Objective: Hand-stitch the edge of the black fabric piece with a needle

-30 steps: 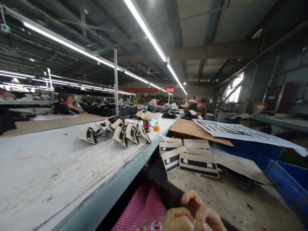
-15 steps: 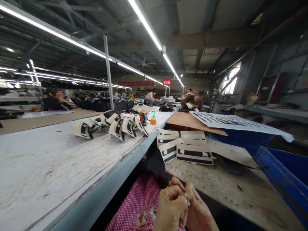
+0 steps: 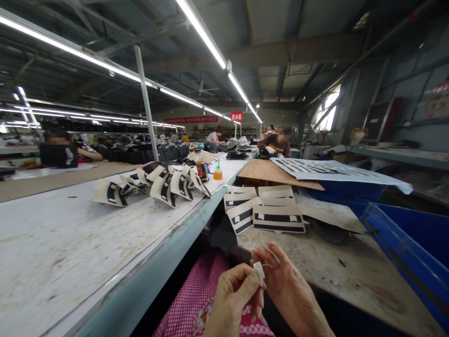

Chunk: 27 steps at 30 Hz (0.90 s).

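Observation:
My left hand (image 3: 231, 299) pinches a small white scrap (image 3: 258, 270) between thumb and forefinger, low in the head view above my lap. My right hand (image 3: 286, 285) is right beside it, fingers bent and touching the same scrap, with a thin white thread over them. Under both hands lies a pink checked cloth (image 3: 199, 295). Beyond them, on the lower speckled bench (image 3: 351, 276), sits a stack of cream and black cut pieces (image 3: 270, 213).
A long white worktable (image 3: 70, 238) runs on the left, bearing a fanned row of cream and black pieces (image 3: 157, 182), a brown bottle (image 3: 201, 169) and an orange bottle (image 3: 218, 172). Cardboard and printed sheets (image 3: 315, 171) cover blue bins (image 3: 410, 243) at right. Other people work farther back.
The view tipped down and my hands rose into it. They were clasped together at the bottom edge; now the fingers have parted and the white scrap shows between them.

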Each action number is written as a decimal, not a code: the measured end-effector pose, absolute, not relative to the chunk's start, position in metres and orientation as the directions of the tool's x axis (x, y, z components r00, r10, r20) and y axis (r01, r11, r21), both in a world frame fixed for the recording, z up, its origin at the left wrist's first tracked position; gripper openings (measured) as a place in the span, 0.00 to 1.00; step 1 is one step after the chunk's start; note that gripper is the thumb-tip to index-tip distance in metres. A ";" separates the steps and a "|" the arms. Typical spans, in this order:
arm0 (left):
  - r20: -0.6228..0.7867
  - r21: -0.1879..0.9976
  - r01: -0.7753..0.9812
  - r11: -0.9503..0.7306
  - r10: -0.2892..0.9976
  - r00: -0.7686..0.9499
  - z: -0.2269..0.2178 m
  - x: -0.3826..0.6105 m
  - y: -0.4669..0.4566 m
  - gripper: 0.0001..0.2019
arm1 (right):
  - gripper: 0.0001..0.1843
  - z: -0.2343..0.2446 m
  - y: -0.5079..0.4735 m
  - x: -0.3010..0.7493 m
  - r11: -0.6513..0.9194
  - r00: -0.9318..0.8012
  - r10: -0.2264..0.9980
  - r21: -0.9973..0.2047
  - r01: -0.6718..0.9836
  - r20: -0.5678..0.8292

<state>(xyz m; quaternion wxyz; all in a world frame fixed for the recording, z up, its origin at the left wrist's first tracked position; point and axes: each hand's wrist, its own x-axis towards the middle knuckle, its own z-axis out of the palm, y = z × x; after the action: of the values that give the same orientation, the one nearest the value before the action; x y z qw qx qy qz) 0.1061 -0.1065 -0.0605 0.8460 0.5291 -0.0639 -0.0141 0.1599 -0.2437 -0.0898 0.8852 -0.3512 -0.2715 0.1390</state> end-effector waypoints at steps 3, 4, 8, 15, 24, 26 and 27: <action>0.072 0.852 0.021 0.523 -0.156 0.985 -0.069 0.111 -0.108 0.27 | 0.21 -0.090 -0.247 0.156 0.620 0.823 0.416 -0.783 0.055 0.387; 0.066 0.842 0.037 0.539 -0.171 0.983 -0.072 0.113 -0.108 0.27 | 0.22 -0.090 -0.248 0.156 0.586 0.827 0.406 -0.805 0.090 0.388; 0.048 0.847 0.069 0.527 -0.207 0.977 -0.085 0.119 -0.113 0.29 | 0.22 -0.092 -0.246 0.157 0.446 0.847 0.329 -0.859 0.250 0.417; 0.095 0.961 -0.094 0.259 0.009 0.995 -0.101 0.128 -0.089 0.20 | 0.17 -0.087 -0.286 0.180 0.003 0.819 0.306 -0.861 0.509 0.486; 0.079 0.977 -0.154 0.147 0.421 0.904 -0.123 0.121 -0.020 0.12 | 0.19 -0.110 -0.369 0.230 -0.509 0.831 0.293 -0.658 0.554 0.473; 0.065 0.976 -0.151 0.159 0.451 0.890 -0.128 0.119 -0.015 0.09 | 0.20 -0.116 -0.358 0.249 -0.574 0.838 0.302 -0.614 0.541 0.455; 0.064 0.974 -0.156 0.163 0.462 0.885 -0.130 0.119 -0.014 0.07 | 0.19 -0.117 -0.350 0.260 -0.608 0.842 0.322 -0.587 0.535 0.433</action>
<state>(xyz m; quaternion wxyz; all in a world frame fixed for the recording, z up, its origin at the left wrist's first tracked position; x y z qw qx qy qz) 0.1193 -0.0135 -0.1297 0.7524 0.6133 0.1248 0.2052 0.2596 -0.3498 -0.1174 0.3706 -0.8852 -0.2419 -0.1434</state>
